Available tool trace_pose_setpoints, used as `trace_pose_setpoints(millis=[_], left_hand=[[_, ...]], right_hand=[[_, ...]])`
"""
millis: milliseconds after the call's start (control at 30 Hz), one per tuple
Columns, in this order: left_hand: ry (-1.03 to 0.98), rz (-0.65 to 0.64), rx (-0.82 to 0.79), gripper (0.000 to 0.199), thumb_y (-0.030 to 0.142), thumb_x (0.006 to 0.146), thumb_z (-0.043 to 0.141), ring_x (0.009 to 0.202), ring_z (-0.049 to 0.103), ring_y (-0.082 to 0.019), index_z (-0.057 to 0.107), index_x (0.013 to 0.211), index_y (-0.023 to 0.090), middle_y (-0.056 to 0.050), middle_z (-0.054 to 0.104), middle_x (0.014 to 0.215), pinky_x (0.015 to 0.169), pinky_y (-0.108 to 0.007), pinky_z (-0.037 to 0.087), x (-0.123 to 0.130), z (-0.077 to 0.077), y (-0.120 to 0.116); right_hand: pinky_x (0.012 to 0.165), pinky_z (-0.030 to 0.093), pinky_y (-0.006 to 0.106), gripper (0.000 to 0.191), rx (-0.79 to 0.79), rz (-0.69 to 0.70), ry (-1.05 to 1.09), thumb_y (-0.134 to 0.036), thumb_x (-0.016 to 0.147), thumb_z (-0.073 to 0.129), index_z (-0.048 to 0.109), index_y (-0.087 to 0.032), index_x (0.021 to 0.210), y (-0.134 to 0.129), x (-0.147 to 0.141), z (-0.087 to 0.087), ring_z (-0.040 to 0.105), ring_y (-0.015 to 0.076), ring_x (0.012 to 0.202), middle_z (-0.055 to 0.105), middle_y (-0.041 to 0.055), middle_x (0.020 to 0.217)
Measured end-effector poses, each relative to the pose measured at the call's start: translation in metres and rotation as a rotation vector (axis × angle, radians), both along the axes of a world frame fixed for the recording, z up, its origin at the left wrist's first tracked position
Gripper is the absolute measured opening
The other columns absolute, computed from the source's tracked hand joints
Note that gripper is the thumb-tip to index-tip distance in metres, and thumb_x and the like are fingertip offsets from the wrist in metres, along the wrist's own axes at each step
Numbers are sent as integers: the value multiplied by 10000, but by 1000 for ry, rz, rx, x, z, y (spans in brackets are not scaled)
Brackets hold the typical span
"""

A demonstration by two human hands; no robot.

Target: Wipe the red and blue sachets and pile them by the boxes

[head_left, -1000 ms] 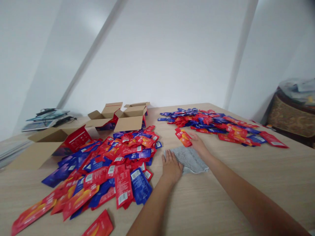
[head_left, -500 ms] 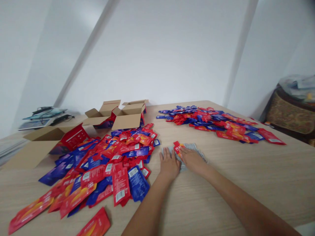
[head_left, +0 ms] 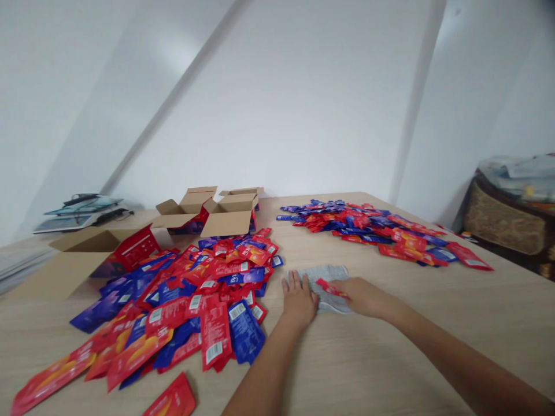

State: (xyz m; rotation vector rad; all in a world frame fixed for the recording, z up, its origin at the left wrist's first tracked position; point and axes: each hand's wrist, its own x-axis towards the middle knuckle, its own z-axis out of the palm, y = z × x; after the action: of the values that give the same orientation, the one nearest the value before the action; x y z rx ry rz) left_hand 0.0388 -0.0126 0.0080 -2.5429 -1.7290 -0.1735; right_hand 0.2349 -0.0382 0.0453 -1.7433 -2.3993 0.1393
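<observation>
A grey cloth [head_left: 323,273] lies on the wooden table. My left hand [head_left: 299,297] rests flat on its left edge, fingers spread, holding nothing. Over the cloth's right part, my right hand [head_left: 362,295] is closed around a red packet [head_left: 330,288], whose end sticks out to the left. To the left of my left hand spreads a large pile of red and blue packets [head_left: 217,270]. A second pile of similar packets [head_left: 359,222] lies beyond the cloth, toward the back right.
Open cardboard boxes [head_left: 228,218] stand behind the left pile, with another open box [head_left: 73,260] at the left. Papers and a dark cable [head_left: 115,214] lie at the back left. A patterned chair [head_left: 505,219] stands beyond the table's right edge.
My right hand has closed on the red packet, which lay flat under it on the cloth, and shifted slightly right. My left hand stays on the cloth. The view has tilted slightly.
</observation>
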Motion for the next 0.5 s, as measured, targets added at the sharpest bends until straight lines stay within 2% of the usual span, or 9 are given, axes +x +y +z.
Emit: trace_pose_setpoints(millis=[100, 167, 233, 267, 300, 367, 467, 500], left_hand=[[-28, -6, -8, 611, 432, 919, 270, 1387, 173, -336, 303, 1432, 101, -212, 266, 1482, 1087, -538, 160, 0, -2, 1], [-46, -3, -9, 611, 429, 914, 281, 1386, 171, -342, 315, 1428, 101, -212, 266, 1481, 1087, -545, 156, 0, -3, 2], [-67, 1, -4, 620, 438, 903, 306, 1385, 168, -349, 333, 1420, 98, -212, 268, 1481, 1090, -550, 148, 1, -3, 2], [-75, 2, -8, 625, 443, 897, 318, 1383, 172, -352, 338, 1417, 95, -212, 272, 1480, 1091, -552, 145, 1, -3, 3], [-81, 3, -13, 629, 445, 894, 322, 1381, 181, -352, 339, 1417, 95, -208, 280, 1477, 1092, -554, 144, 2, -4, 3], [-88, 5, -24, 630, 447, 895, 314, 1379, 194, -347, 331, 1421, 101, -198, 293, 1476, 1094, -558, 142, 2, -5, 4], [-95, 15, -40, 619, 439, 900, 296, 1386, 171, -342, 326, 1426, 115, -186, 270, 1488, 1096, -562, 135, 2, -7, 4], [-99, 14, -42, 618, 439, 901, 293, 1389, 152, -344, 325, 1427, 116, -186, 254, 1494, 1096, -564, 129, 1, -8, 5]], right_hand=[[866, 448, 341, 434, 62, -98, 137, -116, 763, 455, 619, -214, 1153, 30, 6, 12, 631, 235, 987, 696, 95, 1047], [871, 450, 336, 378, 113, -148, 402, -152, 776, 463, 618, -213, 1115, 54, -5, 17, 618, 223, 1002, 688, 80, 1055], [834, 472, 322, 327, 44, -126, 744, -150, 760, 475, 627, -197, 1046, 79, -29, 20, 627, 206, 953, 691, 69, 1027], [788, 491, 327, 302, -75, -106, 914, -136, 752, 472, 630, -173, 1006, 90, -46, 20, 643, 206, 882, 699, 75, 978], [715, 508, 333, 266, -148, -80, 958, -143, 754, 469, 635, -151, 962, 100, -65, 21, 654, 207, 774, 708, 78, 890], [664, 517, 320, 220, -233, 0, 1007, -170, 764, 503, 641, -133, 931, 119, -105, 25, 655, 196, 692, 707, 69, 814], [733, 518, 310, 301, -256, 188, 1176, -240, 858, 466, 578, -135, 1116, 150, -148, 37, 665, 171, 775, 705, 74, 904], [749, 515, 307, 331, -206, 180, 1170, -255, 892, 425, 539, -135, 1178, 161, -154, 41, 663, 162, 804, 702, 81, 941]])
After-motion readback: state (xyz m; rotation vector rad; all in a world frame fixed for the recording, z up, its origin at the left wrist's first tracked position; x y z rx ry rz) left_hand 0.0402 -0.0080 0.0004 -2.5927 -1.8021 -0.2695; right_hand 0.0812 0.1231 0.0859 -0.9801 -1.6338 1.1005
